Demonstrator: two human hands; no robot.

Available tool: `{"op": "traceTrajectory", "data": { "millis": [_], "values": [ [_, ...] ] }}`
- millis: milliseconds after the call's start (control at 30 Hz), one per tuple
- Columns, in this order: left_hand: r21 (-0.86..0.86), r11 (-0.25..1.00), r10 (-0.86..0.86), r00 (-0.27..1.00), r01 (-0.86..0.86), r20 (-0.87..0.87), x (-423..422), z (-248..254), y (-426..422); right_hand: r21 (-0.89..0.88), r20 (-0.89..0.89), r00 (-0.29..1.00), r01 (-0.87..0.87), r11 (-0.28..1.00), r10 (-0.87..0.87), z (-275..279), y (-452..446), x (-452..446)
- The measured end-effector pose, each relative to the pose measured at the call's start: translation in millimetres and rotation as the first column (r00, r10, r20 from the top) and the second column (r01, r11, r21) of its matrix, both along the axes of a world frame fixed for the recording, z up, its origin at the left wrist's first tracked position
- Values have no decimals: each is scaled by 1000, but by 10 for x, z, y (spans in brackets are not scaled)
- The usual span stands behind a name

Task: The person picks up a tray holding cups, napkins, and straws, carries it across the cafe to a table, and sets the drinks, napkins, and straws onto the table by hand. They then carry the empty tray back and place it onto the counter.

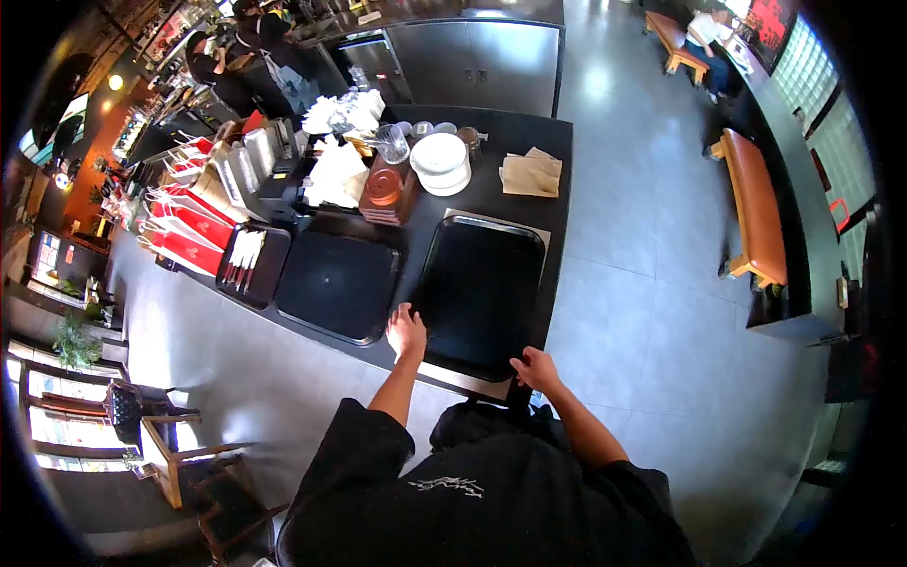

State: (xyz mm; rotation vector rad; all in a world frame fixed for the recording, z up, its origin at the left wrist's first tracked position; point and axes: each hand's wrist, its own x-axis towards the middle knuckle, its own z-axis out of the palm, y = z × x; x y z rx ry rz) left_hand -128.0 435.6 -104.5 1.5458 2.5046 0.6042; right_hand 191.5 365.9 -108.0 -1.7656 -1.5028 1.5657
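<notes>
A large black tray (484, 295) lies flat on the counter in front of me, with a pale sheet or board (463, 380) showing from under its near and far edges. My left hand (406, 333) is at the tray's left rim, fingers bent round the edge. At the near right corner, my right hand (537, 369) has its fingers closed on the rim. A second black tray (338, 283) lies just left of my left hand. Both hands' undersides are hidden.
A smaller tray (253, 288) holds wrapped utensils beside red paper bags (194, 231). Behind stand stacked white bowls (440, 163), a brown box (389, 203), napkins (338, 175) and brown paper (531, 175). People work behind the bar; an orange bench (753, 203) stands right.
</notes>
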Motion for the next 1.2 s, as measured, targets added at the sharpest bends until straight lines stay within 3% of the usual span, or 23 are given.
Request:
{"op": "traceTrajectory", "data": {
  "millis": [67, 267, 400, 500, 567, 633, 700, 767, 800, 833, 867, 900, 933, 967, 1033, 1067, 1100, 1133, 1167, 1200],
  "values": [
    [28, 1000, -12, 998, 11, 59, -12, -9, -39, -33, -63, 998, 4, 999, -6, 30, 1, 20],
    [122, 987, -109, 994, 107, 8, -91, -178, -150, -156, -193, 976, 74, 985, -103, -174, 30, 73],
    [54, 996, -70, 997, 68, 29, -152, -128, -115, -140, -34, 999, 14, 990, -18, -5, 65, 23],
    [22, 997, -70, 995, 69, 65, -144, -37, -123, -135, -19, 998, 52, 989, -55, -54, 31, 7],
    [-24, 994, -104, 988, 107, 113, -158, 32, -155, -170, -182, 968, 143, 975, -174, -74, -49, 50],
    [36, 990, -143, 980, 140, 137, -195, -40, -180, -203, -347, 872, 289, 936, -345, -233, -189, 106],
    [98, 981, -181, 976, 170, 121, -222, -102, -244, -235, -368, 815, 384, 893, -448, -283, -415, 219],
    [122, 973, -220, 953, 198, 209, -253, -91, -345, -101, -303, 830, 460, 882, -468, -676, -783, 435],
    [139, 962, -257, 948, 234, 188, -245, -86, -425, 34, -159, 880, 457, 889, -447, -982, -1024, 573],
    [159, 951, -291, 943, 266, 163, -230, -87, -506, 8, -32, 891, 453, 892, -452, -904, -1253, 662],
    [174, 937, -317, 946, 303, 63, -222, -82, -595, 17, 124, 887, 447, 894, -445, -1365, -1578, 859],
    [188, 922, -337, 941, 338, -41, -202, -49, -696, -57, 177, 902, 409, 911, -394, -1286, -1888, 986],
    [207, 916, -346, 938, 343, -23, -140, 28, -811, -186, 298, 910, 351, 918, -288, -1577, -2255, 1194],
    [223, 911, -356, 935, 348, -5, -76, 104, -934, -247, 429, 901, 192, 950, -70, -2455, -2742, 1521],
    [303, 851, -447, 894, 429, -12, 82, 139, -1172, -376, 449, 893, 181, 909, 7, -3003, -3610, 1834],
    [341, 816, -516, 854, 467, 64, 180, 104, -1297, -339, 501, 865, 161, 927, 32, -3246, -4053, 1893],
    [378, 778, -584, 800, 502, 138, 366, 169, -1385, -305, 551, 833, 142, 942, 53, -3054, -4240, 1853],
    [284, 826, -563, 742, 488, 364, 591, 241, -1544, -440, 509, 860, 303, 845, -44, -2878, -4386, 1821],
    [275, 731, -682, 677, 624, 278, 734, 103, -1648, -520, 467, 883, 238, 820, 40, -2919, -4595, 1790],
    [261, 669, -724, 530, 696, 441, 1013, 325, -1794, -597, 413, 904, 173, 783, 115, -3191, -4719, 1865]
  ]
}}
